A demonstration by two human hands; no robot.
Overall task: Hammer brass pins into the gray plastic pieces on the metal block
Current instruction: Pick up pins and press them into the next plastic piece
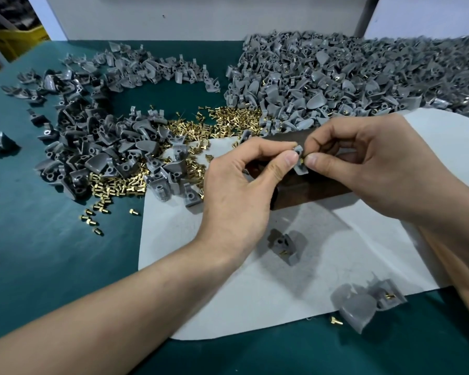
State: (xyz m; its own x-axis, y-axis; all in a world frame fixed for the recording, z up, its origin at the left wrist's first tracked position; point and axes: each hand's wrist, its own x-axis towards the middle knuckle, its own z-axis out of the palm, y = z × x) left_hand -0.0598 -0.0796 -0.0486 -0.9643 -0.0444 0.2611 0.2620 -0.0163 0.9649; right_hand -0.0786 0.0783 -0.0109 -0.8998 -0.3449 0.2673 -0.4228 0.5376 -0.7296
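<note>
My left hand (pixel 238 190) pinches a small gray plastic piece (pixel 300 161) between thumb and fingers, just above the dark metal block (pixel 317 185). My right hand (pixel 363 163) pinches a brass pin (pixel 302 159) at its fingertips and holds it against that piece. The block lies on a white sheet (pixel 255 293) and is partly hidden by both hands. Loose brass pins (pixel 201 125) are scattered across the middle of the table. No hammer is in view.
A heap of gray pieces (pixel 349 77) fills the back right; another gray pile (pixel 92 136) lies on the left of the green table (pixel 38 253). Two gray pieces with pins (pixel 284 246) (pixel 368 301) lie on the sheet's near part. A white wall stands behind.
</note>
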